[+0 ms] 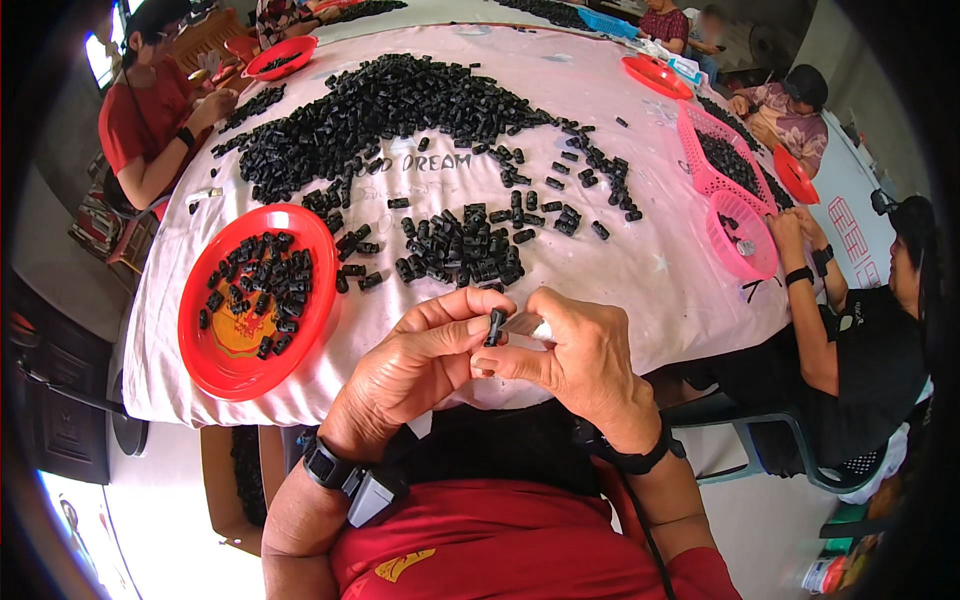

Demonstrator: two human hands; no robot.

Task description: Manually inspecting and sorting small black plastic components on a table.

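Near the table's front edge, my left hand [420, 345] pinches a small black plastic part [495, 326] between thumb and fingers. My right hand [592, 355] is closed on a thin flat blade [522, 323] with a white wrapping [543, 331] at its grip. The blade's tip meets the black part or lies right beside it; I cannot tell which. Just beyond my hands lies a small heap of similar black parts [465, 245]. A red plastic plate [328, 270] with more of them stands to the left of my left hand.
A large pile of black parts [390, 105] spreads over the pink cloth [660, 290]. Pink baskets [740, 250] stand at the right. Co-workers sit around the table: one in red [135, 115] at left, one in black [860, 350] at right. An open carton [225, 490] is on the floor.
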